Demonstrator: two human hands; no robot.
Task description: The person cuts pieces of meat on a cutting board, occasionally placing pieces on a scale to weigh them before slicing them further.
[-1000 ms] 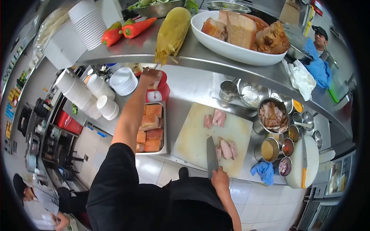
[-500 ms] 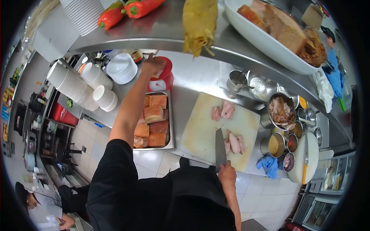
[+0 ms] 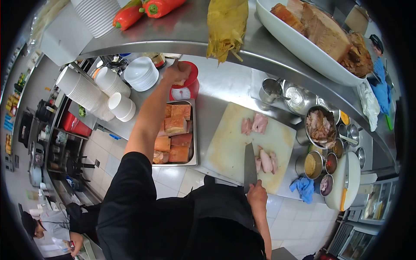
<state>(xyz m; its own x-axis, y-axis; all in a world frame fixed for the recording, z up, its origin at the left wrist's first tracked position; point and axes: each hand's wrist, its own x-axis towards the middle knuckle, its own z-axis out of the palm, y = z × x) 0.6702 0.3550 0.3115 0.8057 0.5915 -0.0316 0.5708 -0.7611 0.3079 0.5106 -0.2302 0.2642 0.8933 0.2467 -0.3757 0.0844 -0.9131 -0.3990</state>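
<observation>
My left hand (image 3: 177, 73) reaches over the red kitchen scale (image 3: 191, 74), fingers curled down at its pan. A pale bit, perhaps meat, shows under them, but I cannot make it out. My right hand (image 3: 257, 196) is closed round the handle of a broad kitchen knife (image 3: 250, 166). Its blade lies over the white cutting board (image 3: 221, 147), pointing away from me. Just right of the blade are several pale pieces of meat (image 3: 267, 162). Two pinkish chunks of meat (image 3: 259, 123) sit farther up the board. Left of it, a metal tray (image 3: 193, 143) holds several browned pork blocks (image 3: 175, 125).
A steel shelf (image 3: 173, 48) crosses above the counter, bearing red peppers (image 3: 164, 7) and a white dish of meat (image 3: 281, 32). Metal bowls and a blue cloth (image 3: 303, 188) line the right side. Stacked white bowls (image 3: 121, 106) stand left. Another person (image 3: 54, 227) is at lower left.
The view has shifted slightly, so most things sit a little to the right. My left hand stays at the scale, and the knife remains in my right hand over the board.
</observation>
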